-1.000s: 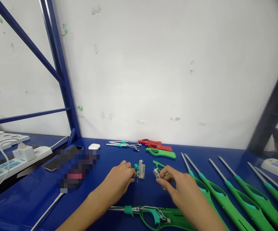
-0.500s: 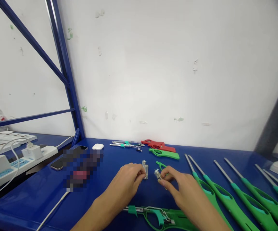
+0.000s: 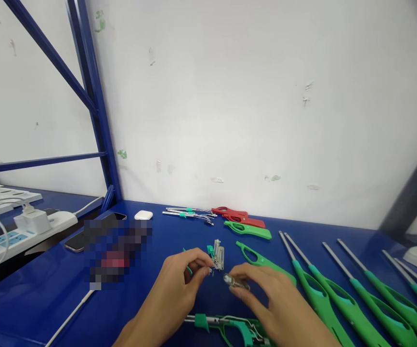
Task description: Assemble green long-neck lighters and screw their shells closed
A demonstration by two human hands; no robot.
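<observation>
My right hand (image 3: 257, 291) grips a small clear lighter fuel tank (image 3: 235, 282) between thumb and fingers, its pale valve end pointing left. Thumb and fingertips of my left hand (image 3: 183, 284) are pinched together over a tiny part too small to name. Just beyond the left fingertips lie several clear fuel tanks (image 3: 220, 254) beside a small teal piece (image 3: 210, 250). Below both hands rests an opened green lighter body (image 3: 244, 330) with a metal tube, wires and a teal trigger, partly hidden by my right hand. A green half shell (image 3: 266, 262) lies behind my right hand.
Several assembled green lighters (image 3: 333, 289) with long metal tubes fill the right side. Red shells (image 3: 239, 217), a bright green shell (image 3: 248, 230) and metal tubes with wires (image 3: 187, 213) lie at the back. A phone (image 3: 96, 231), white case (image 3: 143, 215) and power strip (image 3: 55, 221) stand left.
My left hand has drawn back slightly left and nearer, off the clear tanks. My right hand has lowered with its tank, now turned more level. The view has shifted a little.
</observation>
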